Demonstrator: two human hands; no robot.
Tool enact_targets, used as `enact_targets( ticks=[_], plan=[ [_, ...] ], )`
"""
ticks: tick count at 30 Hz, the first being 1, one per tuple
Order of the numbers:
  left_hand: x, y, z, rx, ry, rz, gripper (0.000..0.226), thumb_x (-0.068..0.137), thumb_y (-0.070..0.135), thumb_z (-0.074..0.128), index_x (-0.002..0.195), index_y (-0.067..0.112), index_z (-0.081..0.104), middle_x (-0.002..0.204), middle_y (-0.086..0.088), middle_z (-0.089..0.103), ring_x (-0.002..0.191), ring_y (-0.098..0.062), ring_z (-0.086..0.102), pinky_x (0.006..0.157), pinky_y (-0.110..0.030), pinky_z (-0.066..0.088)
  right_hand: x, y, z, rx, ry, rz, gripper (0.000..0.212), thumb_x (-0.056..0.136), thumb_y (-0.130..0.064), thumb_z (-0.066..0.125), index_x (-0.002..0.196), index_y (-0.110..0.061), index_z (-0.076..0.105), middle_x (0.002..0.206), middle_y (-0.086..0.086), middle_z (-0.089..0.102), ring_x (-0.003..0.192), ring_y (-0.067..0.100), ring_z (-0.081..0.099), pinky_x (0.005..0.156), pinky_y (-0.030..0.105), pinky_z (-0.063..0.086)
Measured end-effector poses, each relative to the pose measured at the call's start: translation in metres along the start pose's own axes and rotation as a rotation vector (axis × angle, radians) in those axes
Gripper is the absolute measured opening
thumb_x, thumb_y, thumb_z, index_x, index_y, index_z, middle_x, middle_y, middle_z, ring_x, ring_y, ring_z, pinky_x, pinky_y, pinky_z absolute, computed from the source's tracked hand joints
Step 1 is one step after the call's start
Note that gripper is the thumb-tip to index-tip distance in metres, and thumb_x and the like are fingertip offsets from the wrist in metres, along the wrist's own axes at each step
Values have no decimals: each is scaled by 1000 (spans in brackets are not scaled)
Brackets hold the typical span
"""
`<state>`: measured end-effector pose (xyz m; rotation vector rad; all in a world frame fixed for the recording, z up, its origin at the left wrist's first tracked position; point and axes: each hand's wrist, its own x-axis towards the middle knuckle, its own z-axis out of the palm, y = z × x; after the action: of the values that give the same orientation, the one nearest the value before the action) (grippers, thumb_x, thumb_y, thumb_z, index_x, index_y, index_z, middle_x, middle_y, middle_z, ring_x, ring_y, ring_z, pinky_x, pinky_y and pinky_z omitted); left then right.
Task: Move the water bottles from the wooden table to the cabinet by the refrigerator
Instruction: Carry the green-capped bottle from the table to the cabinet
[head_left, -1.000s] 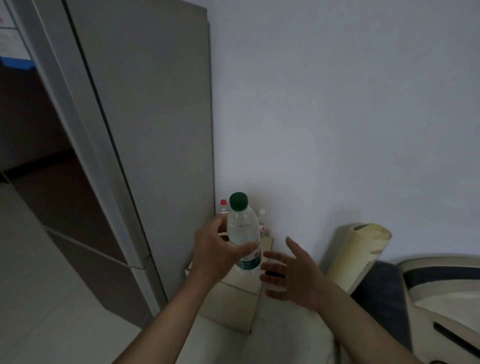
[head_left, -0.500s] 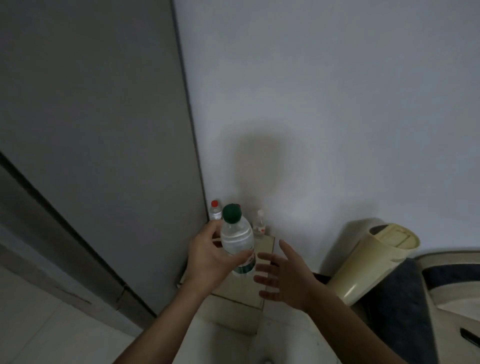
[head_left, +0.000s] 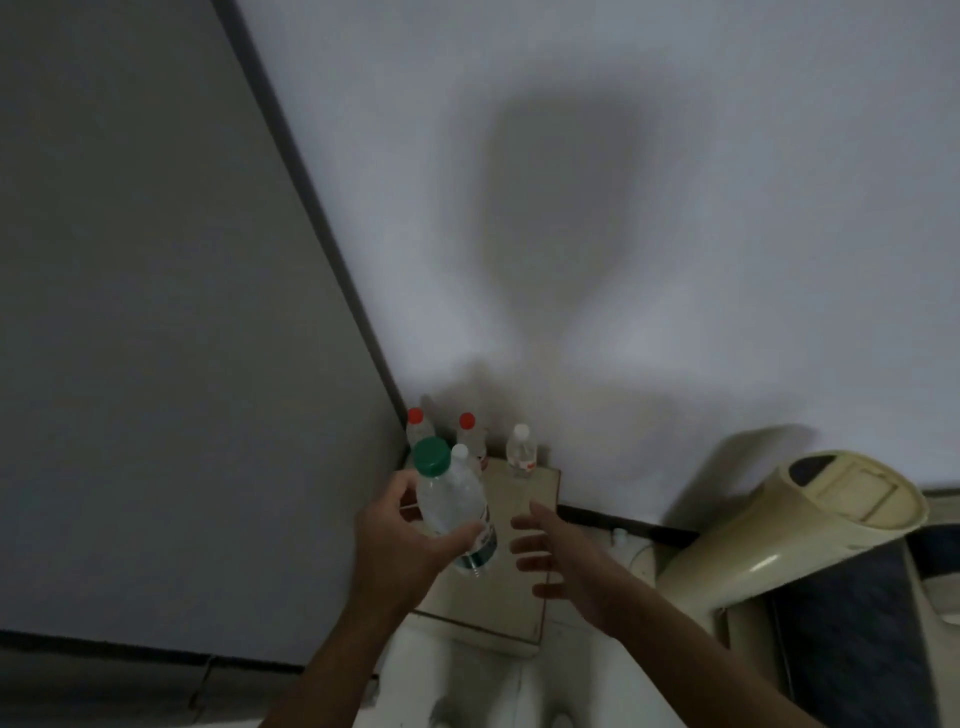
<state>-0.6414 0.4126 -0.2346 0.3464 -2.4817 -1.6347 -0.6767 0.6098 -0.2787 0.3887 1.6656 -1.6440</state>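
The left hand (head_left: 400, 545) grips a green-capped water bottle (head_left: 453, 506) around its mid-body, fingers and thumb curled round the clear wall, the bottle tilted above the cabinet top (head_left: 519, 525). The right hand (head_left: 558, 558) hovers just beside it, fingers spread and relaxed, holding nothing. Four smaller bottles stand at the back of the cabinet against the wall: two red-capped bottles (head_left: 415, 423) (head_left: 470, 431) and two white-capped bottles (head_left: 520, 449) (head_left: 460, 453). The refrigerator (head_left: 182, 312) flanks the cabinet on the left; a cream bin (head_left: 789, 525) stands to the right. The bottle appears full, therefore moderately heavy; its thin plastic wall likely flexes and is smooth. Grip the mid-body above the label; set it down base first.
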Motion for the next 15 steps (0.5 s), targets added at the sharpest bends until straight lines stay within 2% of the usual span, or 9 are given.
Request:
enact_targets(
  ticks=[2, 5, 8, 11, 13, 15],
  plan=[
    [10, -10, 1, 14, -15, 10, 64, 47, 46, 91, 103, 30, 66, 97, 11, 74, 89, -6, 71, 74, -26, 60, 6, -3, -1, -79, 44, -38, 42, 98, -55, 37, 121, -26, 58, 120, 2, 61, 109, 20, 58, 92, 39, 49],
    [23, -27, 0, 27, -38, 35, 57, 52, 21, 98, 95, 37, 63, 90, 15, 73, 83, 0, 70, 68, -16, 56, 13, -5, 2, -102, 104, -65, 42, 100, -52, 35, 124, -25, 56, 121, 1, 59, 111, 20, 57, 95, 40, 48],
    [38, -50, 1, 42, -87, 55, 60, 53, 16, 97, 95, 40, 61, 92, 12, 72, 85, 1, 68, 68, -14, 55, 23, -6, 6, -175, 170, -101, 37, 100, -50, 37, 123, -26, 54, 121, -1, 58, 110, 17, 56, 95, 38, 48],
    [54, -75, 5, 46, -135, 43, 64, 51, 16, 97, 99, 39, 59, 95, 10, 70, 85, 1, 67, 67, -14, 54, 41, 1, 6, -405, 223, -193, 34, 99, -52, 39, 121, -29, 52, 126, -1, 57, 112, 13, 55, 94, 33, 48],
    [61, -90, 8, 58, -143, 27, 65, 51, 21, 97, 100, 39, 59, 95, 12, 69, 85, 2, 66, 68, -14, 55, 53, 11, 1, -620, 266, -247, 51, 94, -61, 39, 131, -29, 50, 135, -3, 53, 120, 12, 52, 100, 35, 47],
    [67, -104, 11, 81, -138, 20, 64, 50, 23, 97, 98, 39, 57, 92, 15, 67, 85, 3, 65, 67, -12, 53, 66, 20, -4, -838, 303, -292, 58, 92, -66, 38, 138, -32, 45, 144, -5, 47, 131, 13, 44, 107, 39, 42]
  ],
)
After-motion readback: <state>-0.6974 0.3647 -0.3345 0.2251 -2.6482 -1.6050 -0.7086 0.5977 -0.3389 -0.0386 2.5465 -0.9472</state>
